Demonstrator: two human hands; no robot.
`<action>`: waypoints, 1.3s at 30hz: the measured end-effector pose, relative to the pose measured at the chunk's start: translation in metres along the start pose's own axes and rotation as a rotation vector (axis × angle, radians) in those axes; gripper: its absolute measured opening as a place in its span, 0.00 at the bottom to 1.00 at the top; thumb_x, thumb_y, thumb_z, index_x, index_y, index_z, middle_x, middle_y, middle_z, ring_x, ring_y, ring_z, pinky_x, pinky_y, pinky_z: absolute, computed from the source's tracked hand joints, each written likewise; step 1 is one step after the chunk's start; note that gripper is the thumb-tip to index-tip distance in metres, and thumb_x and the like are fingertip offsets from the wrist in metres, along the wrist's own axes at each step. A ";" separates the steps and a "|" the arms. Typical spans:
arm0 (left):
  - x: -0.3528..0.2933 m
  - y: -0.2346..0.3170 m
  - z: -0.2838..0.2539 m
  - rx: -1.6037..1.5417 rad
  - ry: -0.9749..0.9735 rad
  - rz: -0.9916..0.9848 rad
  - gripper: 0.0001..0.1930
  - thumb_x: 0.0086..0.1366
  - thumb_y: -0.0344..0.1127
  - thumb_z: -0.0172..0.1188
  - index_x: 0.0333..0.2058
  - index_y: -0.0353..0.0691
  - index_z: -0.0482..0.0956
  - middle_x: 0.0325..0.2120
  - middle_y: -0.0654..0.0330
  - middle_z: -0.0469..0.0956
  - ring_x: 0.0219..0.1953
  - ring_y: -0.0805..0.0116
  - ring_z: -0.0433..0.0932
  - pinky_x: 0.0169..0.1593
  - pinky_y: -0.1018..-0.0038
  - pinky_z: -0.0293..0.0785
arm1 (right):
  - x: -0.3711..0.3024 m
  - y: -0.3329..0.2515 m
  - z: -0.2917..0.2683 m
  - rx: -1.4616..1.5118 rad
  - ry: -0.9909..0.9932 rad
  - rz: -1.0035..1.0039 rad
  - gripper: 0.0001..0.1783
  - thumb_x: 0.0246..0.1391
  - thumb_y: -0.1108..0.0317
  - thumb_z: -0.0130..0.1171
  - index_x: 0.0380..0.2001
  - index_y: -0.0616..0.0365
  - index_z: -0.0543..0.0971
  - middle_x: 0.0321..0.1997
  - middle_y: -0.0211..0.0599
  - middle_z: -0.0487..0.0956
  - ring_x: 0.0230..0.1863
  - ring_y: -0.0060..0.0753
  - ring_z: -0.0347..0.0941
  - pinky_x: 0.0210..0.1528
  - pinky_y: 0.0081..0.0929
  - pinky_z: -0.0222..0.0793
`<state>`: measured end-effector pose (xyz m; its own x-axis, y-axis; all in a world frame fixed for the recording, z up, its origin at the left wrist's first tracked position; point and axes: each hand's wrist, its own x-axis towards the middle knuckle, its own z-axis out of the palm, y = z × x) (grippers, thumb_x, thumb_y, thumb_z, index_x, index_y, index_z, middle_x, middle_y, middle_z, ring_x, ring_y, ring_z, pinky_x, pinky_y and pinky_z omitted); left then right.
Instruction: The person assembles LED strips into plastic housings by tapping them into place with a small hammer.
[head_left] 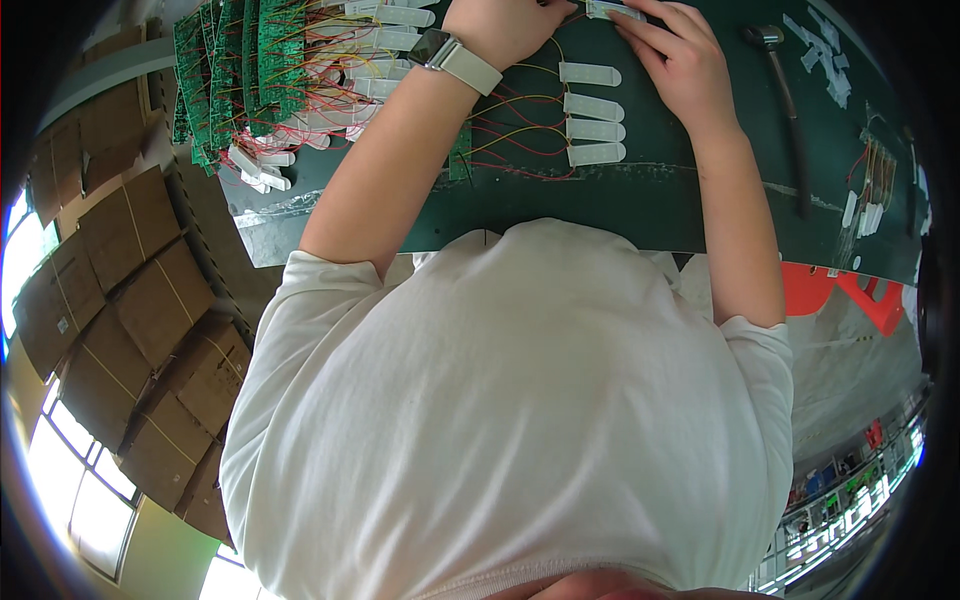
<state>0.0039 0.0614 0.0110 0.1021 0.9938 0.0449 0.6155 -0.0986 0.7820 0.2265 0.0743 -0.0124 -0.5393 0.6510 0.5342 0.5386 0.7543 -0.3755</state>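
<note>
At the top edge of the head view, my left hand, with a watch on its wrist, has its fingertips drawn together. What they pinch is too small to make out. Just to the right, the thumb and fingers of my right hand close on a small white plastic piece. Below it lies a column of several rounded white plastic pieces, with thin red and yellow wires running left from them. Part of a green circuit board shows beside my left forearm.
Many green circuit boards stand bunched at the left, wired to more white pieces. A hammer and white scraps lie at the right of the dark green tabletop. Wired parts sit farther right. Cardboard is stacked left; a red stool stands right.
</note>
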 end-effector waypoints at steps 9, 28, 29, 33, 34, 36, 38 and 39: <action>-0.003 0.001 0.000 0.245 -0.005 0.089 0.09 0.57 0.32 0.71 0.35 0.36 0.88 0.34 0.51 0.84 0.38 0.52 0.83 0.45 0.62 0.80 | 0.004 0.000 0.003 0.028 -0.009 0.095 0.09 0.49 0.76 0.68 0.35 0.62 0.88 0.41 0.41 0.85 0.45 0.45 0.79 0.49 0.38 0.76; -0.008 -0.014 -0.007 0.258 0.006 0.293 0.15 0.57 0.34 0.69 0.42 0.34 0.87 0.44 0.51 0.85 0.49 0.51 0.82 0.56 0.62 0.78 | 0.013 -0.003 0.012 0.153 -0.075 0.082 0.09 0.49 0.78 0.67 0.36 0.62 0.88 0.42 0.41 0.85 0.44 0.46 0.78 0.49 0.37 0.75; -0.008 -0.014 -0.009 0.244 0.000 0.278 0.16 0.56 0.34 0.70 0.42 0.34 0.87 0.44 0.51 0.85 0.49 0.51 0.81 0.56 0.62 0.77 | 0.014 -0.004 0.012 0.154 -0.078 0.082 0.09 0.49 0.77 0.67 0.36 0.62 0.88 0.43 0.41 0.86 0.45 0.46 0.78 0.49 0.36 0.76; -0.006 -0.017 -0.010 0.312 -0.001 0.283 0.17 0.54 0.37 0.74 0.42 0.36 0.88 0.45 0.54 0.86 0.51 0.54 0.80 0.58 0.63 0.75 | 0.016 -0.004 0.014 0.148 -0.071 0.090 0.09 0.49 0.77 0.67 0.36 0.62 0.88 0.42 0.41 0.86 0.44 0.45 0.79 0.49 0.36 0.76; -0.005 -0.017 -0.009 0.314 0.001 0.282 0.17 0.54 0.37 0.74 0.42 0.36 0.88 0.45 0.54 0.86 0.51 0.54 0.80 0.58 0.63 0.75 | 0.017 -0.004 0.012 0.152 -0.084 0.094 0.09 0.49 0.77 0.67 0.36 0.62 0.88 0.42 0.41 0.86 0.44 0.45 0.79 0.49 0.36 0.76; -0.005 -0.012 -0.008 0.373 -0.006 0.256 0.18 0.53 0.37 0.74 0.43 0.37 0.88 0.46 0.57 0.86 0.53 0.56 0.78 0.61 0.63 0.73 | 0.017 -0.005 0.010 0.157 -0.098 0.097 0.09 0.49 0.77 0.68 0.36 0.62 0.88 0.42 0.40 0.86 0.44 0.45 0.79 0.49 0.36 0.76; -0.006 -0.014 -0.007 0.385 0.017 0.257 0.18 0.54 0.37 0.75 0.43 0.38 0.89 0.46 0.59 0.85 0.54 0.56 0.77 0.61 0.62 0.72 | 0.018 -0.005 0.010 0.138 -0.102 0.084 0.09 0.49 0.77 0.68 0.36 0.62 0.88 0.42 0.40 0.86 0.44 0.45 0.79 0.49 0.35 0.76; -0.006 -0.014 -0.007 0.395 0.039 0.260 0.18 0.54 0.38 0.75 0.43 0.39 0.89 0.47 0.60 0.85 0.55 0.57 0.76 0.62 0.61 0.72 | 0.018 -0.005 0.010 0.138 -0.103 0.082 0.09 0.49 0.77 0.68 0.36 0.62 0.88 0.42 0.40 0.86 0.44 0.45 0.79 0.49 0.35 0.76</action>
<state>-0.0108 0.0571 0.0035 0.2671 0.9340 0.2372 0.8246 -0.3489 0.4454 0.2077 0.0827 -0.0084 -0.5643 0.7105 0.4204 0.4931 0.6985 -0.5186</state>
